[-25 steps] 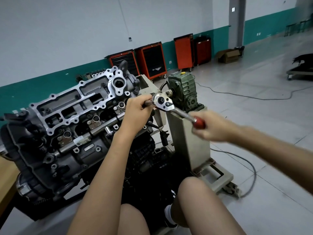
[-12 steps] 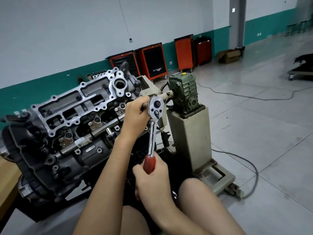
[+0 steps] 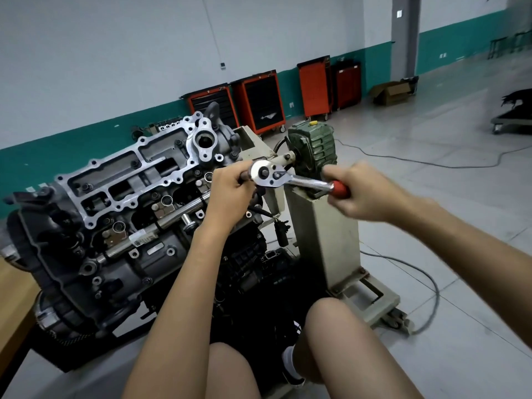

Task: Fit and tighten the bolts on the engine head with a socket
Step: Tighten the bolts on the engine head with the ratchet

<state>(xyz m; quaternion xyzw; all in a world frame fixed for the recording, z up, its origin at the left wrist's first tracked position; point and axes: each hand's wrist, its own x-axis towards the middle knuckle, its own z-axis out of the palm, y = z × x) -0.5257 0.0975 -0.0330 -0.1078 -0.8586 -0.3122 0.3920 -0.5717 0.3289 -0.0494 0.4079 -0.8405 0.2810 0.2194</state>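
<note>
The engine head (image 3: 121, 197) lies tilted on a stand, its bare aluminium cover flange facing up and left. A chrome ratchet wrench (image 3: 276, 177) with a red grip points right from the head's right end. My left hand (image 3: 230, 194) is wrapped round the socket extension just behind the ratchet head; the socket and bolt are hidden by it. My right hand (image 3: 362, 191) grips the red handle, slightly blurred, in front of the green gearbox.
A green gearbox (image 3: 312, 145) tops the beige stand column (image 3: 325, 243) right behind the ratchet. Cables (image 3: 426, 295) trail over the grey floor. Red tool cabinets (image 3: 259, 102) line the far wall. A wooden bench edge (image 3: 14, 298) is at left. My knees sit below.
The ratchet handle swung from pointing right, down towards my lap, and back up to the right again. My left hand stayed on the extension.
</note>
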